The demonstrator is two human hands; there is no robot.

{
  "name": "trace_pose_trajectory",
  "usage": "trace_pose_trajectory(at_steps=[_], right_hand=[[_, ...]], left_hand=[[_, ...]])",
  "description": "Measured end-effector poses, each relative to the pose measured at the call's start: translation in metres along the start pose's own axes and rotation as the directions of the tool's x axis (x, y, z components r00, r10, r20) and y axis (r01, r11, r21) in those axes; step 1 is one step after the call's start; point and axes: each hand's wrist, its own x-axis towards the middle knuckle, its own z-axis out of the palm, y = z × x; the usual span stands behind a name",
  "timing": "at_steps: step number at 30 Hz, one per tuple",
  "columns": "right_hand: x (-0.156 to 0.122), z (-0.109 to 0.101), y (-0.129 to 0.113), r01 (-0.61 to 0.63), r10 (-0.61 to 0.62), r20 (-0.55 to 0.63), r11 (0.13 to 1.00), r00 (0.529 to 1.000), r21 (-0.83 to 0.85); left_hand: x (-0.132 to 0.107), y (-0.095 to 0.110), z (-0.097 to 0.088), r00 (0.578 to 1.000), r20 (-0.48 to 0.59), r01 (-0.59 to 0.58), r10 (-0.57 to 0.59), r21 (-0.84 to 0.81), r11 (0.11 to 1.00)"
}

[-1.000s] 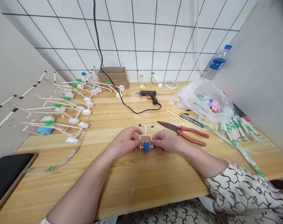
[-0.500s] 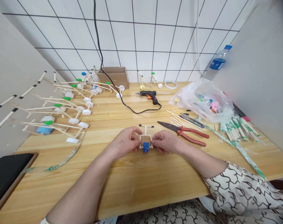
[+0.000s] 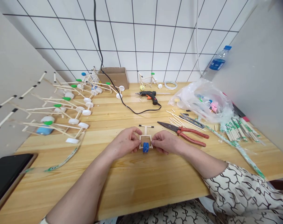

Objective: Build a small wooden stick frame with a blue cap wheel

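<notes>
Between my hands is a small wooden stick frame (image 3: 145, 136) with a T-shaped handlebar whose ends are black. A blue bottle-cap wheel (image 3: 145, 147) sits at the frame's near end, between its two side sticks. My left hand (image 3: 127, 140) pinches the left side of the frame near the wheel. On the opposite side, my right hand (image 3: 164, 142) grips the frame's right edge with thumb and fingers. Right of my right hand lie red-handled pliers (image 3: 183, 133), with dark snips (image 3: 192, 120) and loose wooden sticks (image 3: 175, 116) just behind them.
Several stick tricycles (image 3: 59, 105) with white cap wheels stand at left. A glue gun (image 3: 149, 95) lies at the back, its cord curving forward. A plastic bag (image 3: 202, 99), wrapped chopsticks (image 3: 239, 129) and a bottle (image 3: 217, 63) are at right. A phone (image 3: 11, 177) rests front left.
</notes>
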Motion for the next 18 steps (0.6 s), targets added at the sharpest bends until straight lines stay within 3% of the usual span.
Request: trace_pose_trajectory(at_steps=[18], right_hand=[[0.0000,0.0003,0.0000,-0.002,0.002,-0.004,1.000,1.000,0.002]], left_hand=[[0.0008,-0.0017,0.0003,1.000,-0.002,0.008,-0.008,0.000,1.000]])
